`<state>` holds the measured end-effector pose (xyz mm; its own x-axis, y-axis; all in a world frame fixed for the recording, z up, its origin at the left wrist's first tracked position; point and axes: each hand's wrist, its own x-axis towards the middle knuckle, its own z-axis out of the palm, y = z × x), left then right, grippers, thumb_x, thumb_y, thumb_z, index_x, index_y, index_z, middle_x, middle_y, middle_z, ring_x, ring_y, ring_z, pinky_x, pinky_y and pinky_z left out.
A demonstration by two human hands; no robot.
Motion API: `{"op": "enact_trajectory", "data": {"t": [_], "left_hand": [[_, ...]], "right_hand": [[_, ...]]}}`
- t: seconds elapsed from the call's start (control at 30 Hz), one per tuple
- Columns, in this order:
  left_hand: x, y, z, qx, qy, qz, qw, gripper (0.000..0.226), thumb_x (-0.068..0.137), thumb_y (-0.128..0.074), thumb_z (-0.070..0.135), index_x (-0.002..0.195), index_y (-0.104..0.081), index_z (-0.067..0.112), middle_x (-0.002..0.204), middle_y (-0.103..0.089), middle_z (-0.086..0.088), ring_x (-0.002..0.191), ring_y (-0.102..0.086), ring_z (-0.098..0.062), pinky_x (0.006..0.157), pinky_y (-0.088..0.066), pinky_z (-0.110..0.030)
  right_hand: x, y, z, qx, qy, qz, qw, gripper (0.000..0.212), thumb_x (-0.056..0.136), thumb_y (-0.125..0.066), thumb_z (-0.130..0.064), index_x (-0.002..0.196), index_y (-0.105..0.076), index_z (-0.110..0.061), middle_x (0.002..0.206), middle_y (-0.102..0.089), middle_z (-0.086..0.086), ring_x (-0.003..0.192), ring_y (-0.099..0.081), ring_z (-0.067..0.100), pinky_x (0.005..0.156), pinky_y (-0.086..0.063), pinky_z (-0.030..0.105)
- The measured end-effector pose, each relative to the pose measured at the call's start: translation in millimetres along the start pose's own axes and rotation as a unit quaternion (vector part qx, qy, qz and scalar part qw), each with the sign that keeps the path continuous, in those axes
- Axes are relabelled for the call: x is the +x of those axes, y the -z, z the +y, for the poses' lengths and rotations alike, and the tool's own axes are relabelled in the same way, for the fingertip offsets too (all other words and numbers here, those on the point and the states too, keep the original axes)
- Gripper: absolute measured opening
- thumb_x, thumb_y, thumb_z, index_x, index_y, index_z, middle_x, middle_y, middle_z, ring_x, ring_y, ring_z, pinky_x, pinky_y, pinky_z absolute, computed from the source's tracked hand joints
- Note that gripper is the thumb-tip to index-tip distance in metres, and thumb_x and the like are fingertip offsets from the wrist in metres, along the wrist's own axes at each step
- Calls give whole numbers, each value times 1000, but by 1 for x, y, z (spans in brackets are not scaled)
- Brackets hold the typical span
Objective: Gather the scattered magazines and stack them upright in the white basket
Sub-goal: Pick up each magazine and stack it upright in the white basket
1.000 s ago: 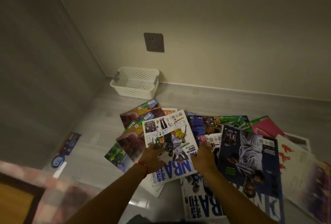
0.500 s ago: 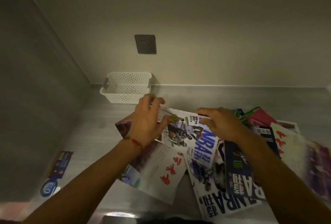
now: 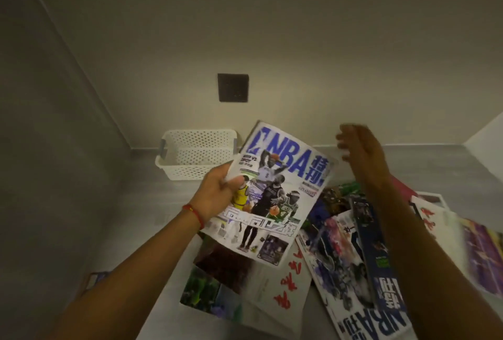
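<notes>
1. White plastic, perforated on every side, the basket (image 3: 196,155) is sitting on the grey floor (image 3: 114,203) in the corner where the two walls meet, with a dark wall socket (image 3: 233,87) above it.
2. Just right of the basket, the left hand (image 3: 217,195) is gripping an NBA magazine (image 3: 275,192) by its left edge, thumb curled over the cover and fingers hidden behind it. A red string bracelet (image 3: 193,214) is circling that wrist.
3. That magazine is being held off the floor, cover facing the camera, tilted so its top leans right, overlapping the basket's right end in view.
4. Further right, the right hand (image 3: 359,154) is hovering blurred beside the magazine's top corner, fingers spread and relaxed, holding nothing.
5. Below both hands, the scattered magazines (image 3: 348,258) are lying overlapped on the floor, spreading toward the right edge.
</notes>
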<state>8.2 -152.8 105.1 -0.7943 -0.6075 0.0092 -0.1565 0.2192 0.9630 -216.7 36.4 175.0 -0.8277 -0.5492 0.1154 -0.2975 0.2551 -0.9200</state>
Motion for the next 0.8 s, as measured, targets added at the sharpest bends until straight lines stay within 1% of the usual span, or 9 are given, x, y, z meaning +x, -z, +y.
{"op": "enact_trajectory", "data": {"t": [0.07,0.13,0.2,0.27,0.37,0.47,0.57,0.67,0.8], "left_hand": [[-4,22,-2,-48,25,21,998,28,96,-58,5,122,-64,11,110,-74,-6,98,-72,-19,78,-60,-24],[-9,42,-3,-68,43,32,996,24,96,-59,11,119,-64,15,108,-75,-4,94,-74,-21,77,-62,-30],[-13,61,-6,-91,57,46,993,22,97,-58,14,118,-64,17,105,-76,-6,90,-75,-24,75,-63,-35],[-13,78,-8,-92,71,64,991,22,97,-58,18,119,-62,19,106,-76,-5,88,-76,-25,75,-63,-39],[4,107,-17,-85,83,121,986,23,97,-57,26,120,-61,23,110,-75,-3,91,-75,-22,80,-62,-42],[28,135,-11,-46,28,174,983,27,99,-54,32,125,-55,26,116,-71,2,101,-70,-15,87,-58,-36],[56,169,6,50,-20,219,974,18,98,-54,28,115,-55,21,104,-69,8,90,-67,-6,73,-56,-18],[92,208,6,174,0,268,948,22,89,-56,37,99,-67,20,91,-72,-2,81,-68,-22,74,-58,-35],[119,226,-15,134,71,265,952,16,85,-61,33,90,-74,24,86,-77,-3,80,-73,-25,82,-60,-42]], "right_hand": [[-12,-28,18,137,-183,-60,972,59,93,-40,-64,127,-54,-18,121,-64,12,110,-62,34,90,-52,49],[-27,-61,19,210,-260,-142,932,49,94,-45,-58,118,-60,-18,115,-68,16,100,-67,35,87,-54,52],[-35,-92,13,225,-212,-165,937,34,95,-55,-40,118,-62,-16,116,-71,16,90,-72,29,74,-60,45],[-30,-115,3,115,-77,-160,977,24,101,-51,-22,120,-62,-13,114,-73,12,87,-74,21,71,-62,41],[-4,-138,-26,-106,92,-163,977,22,99,-53,-23,111,-67,-12,104,-76,5,79,-73,12,71,-62,27],[26,-157,-63,-179,184,-130,958,23,94,-63,-26,105,-72,-8,98,-77,5,69,-67,7,61,-51,14],[60,-173,-91,-160,193,-74,965,20,90,-68,-26,103,-75,-13,94,-78,0,60,-62,-6,59,-47,12],[90,-196,-102,-132,170,-60,975,21,87,-72,-26,105,-75,-16,97,-78,-2,69,-69,1,67,-58,21],[115,-228,-87,-65,80,-60,993,21,82,-77,-20,103,-75,-15,98,-78,3,78,-74,13,77,-62,39]]}}
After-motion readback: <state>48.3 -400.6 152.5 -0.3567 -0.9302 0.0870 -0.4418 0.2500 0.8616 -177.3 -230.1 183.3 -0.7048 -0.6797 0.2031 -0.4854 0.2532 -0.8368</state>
